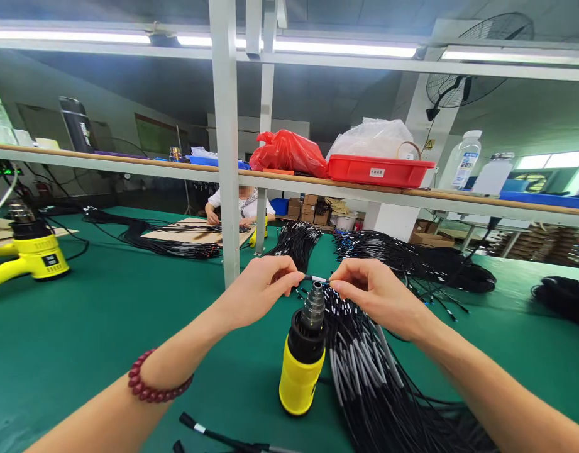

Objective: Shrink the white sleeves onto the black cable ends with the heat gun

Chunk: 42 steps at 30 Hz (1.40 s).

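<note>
A short black cable with a white label [319,279] is stretched level between my two hands. My left hand [265,286] pinches its left end, and my right hand [371,290] pinches the right end. Just under the label is the nozzle of a yellow and black heat gun [302,371], which stands upright on the green table [105,333]. Beside the gun, on the right, lies a large bundle of black cables with grey sleeves [364,365]. One cable with a white band [199,428] rests near the front edge of the view.
Another yellow heat gun [41,251] stands at the left. More black cable bundles [412,255] lie farther back. A shelf [176,168] on a white post [227,138] carries a red tray [378,170] and bottles. Across the table sits a person [246,204].
</note>
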### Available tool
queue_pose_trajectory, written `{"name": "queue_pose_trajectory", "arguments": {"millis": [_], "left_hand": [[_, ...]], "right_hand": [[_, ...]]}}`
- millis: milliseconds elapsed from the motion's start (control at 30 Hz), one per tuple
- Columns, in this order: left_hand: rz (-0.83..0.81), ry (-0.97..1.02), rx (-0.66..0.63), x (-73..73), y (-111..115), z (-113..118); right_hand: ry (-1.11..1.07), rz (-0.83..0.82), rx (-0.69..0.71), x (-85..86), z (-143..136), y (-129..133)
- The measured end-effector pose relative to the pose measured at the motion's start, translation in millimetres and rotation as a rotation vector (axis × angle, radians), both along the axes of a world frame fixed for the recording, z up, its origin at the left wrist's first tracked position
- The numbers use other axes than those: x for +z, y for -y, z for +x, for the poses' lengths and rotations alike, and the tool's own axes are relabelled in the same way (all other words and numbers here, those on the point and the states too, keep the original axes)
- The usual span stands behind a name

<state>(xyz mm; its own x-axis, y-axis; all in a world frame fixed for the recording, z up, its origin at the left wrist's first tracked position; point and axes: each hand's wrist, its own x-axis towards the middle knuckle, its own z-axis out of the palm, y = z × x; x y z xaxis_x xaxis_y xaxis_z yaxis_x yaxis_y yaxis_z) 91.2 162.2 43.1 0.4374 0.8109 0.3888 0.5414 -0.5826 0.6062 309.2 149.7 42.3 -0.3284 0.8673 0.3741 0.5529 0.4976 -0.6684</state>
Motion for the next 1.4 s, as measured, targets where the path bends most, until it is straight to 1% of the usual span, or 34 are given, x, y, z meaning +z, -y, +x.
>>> {"name": "queue_pose_trajectory", "arguments": {"millis": [167, 433, 767, 1000, 1167, 1400], "left_hand": [[-0.01, 0.038, -0.018, -1.3, -1.8, -0.8], [-0.111, 0.015, -0.016, -2.8, -0.6, -0.9], [-0.001, 0.055, 0.022, -0.1, -0.8, 1.0], [-0.032, 0.075, -0.013, 0.6, 0.1, 0.7], [-0.036, 0.098, -0.031, 0.6, 0.3, 0.2], [-0.011, 0.113, -0.03, 0.9, 0.5, 2.0]], "right_hand": [[0.058, -0.012, -0.003, 1.7, 5.0, -1.3], [0.086, 0.021, -0.008, 1.6, 4.4, 1.3], [0.019, 0.01, 0.0, -1.8, 4.6, -3.2], [0.029, 0.002, -0.005, 0.7, 4.4, 0.5], [0.092, -0.063, 0.052, 2.8, 8.2, 1.8], [0.072, -0.009, 0.001, -1.8, 7.1, -3.8]]}}
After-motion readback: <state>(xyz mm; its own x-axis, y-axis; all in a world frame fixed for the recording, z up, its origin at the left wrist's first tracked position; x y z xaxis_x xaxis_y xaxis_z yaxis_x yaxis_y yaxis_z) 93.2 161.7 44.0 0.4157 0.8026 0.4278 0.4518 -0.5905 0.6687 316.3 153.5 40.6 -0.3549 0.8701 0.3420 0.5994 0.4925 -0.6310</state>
